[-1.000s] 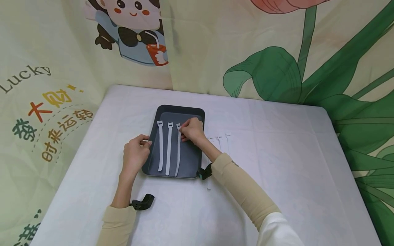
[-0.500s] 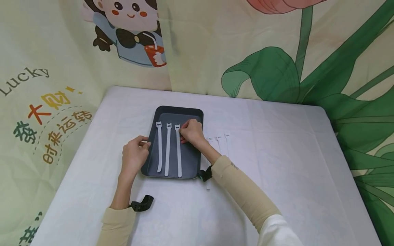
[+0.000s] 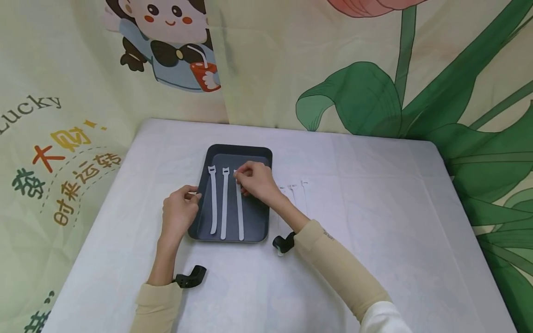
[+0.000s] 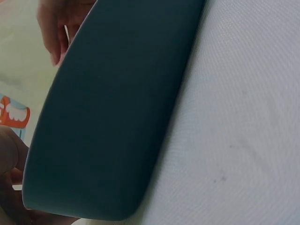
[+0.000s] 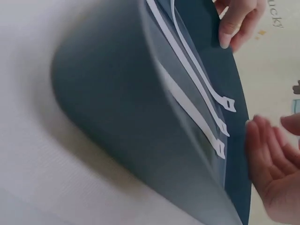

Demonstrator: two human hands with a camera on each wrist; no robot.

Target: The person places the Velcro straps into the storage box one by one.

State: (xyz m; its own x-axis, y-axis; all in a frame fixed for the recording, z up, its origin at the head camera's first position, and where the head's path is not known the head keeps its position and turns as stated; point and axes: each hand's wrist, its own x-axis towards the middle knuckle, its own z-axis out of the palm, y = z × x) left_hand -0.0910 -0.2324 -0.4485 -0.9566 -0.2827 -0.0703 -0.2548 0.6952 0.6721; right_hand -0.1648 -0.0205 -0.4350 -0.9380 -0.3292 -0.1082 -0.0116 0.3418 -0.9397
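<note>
The dark grey tray holds three white hook-and-loop cable ties with slotted heads, side by side lengthwise: a left tie, a middle tie and a right tie. My left hand pinches the tray's left rim, its thumb over the edge in the right wrist view. My right hand hovers over the tray by the right tie's head, covering part of it in the head view. In the right wrist view the right hand's fingers are loosely curled, apart from the tie heads.
More thin white ties lie on the white tablecloth just right of the tray, partly behind my right forearm. A printed cloth backdrop stands behind the table's far edge.
The right tie came to lie straight beside the others, and my right hand let go of its head and shifted slightly. My left hand stays at the tray's rim.
</note>
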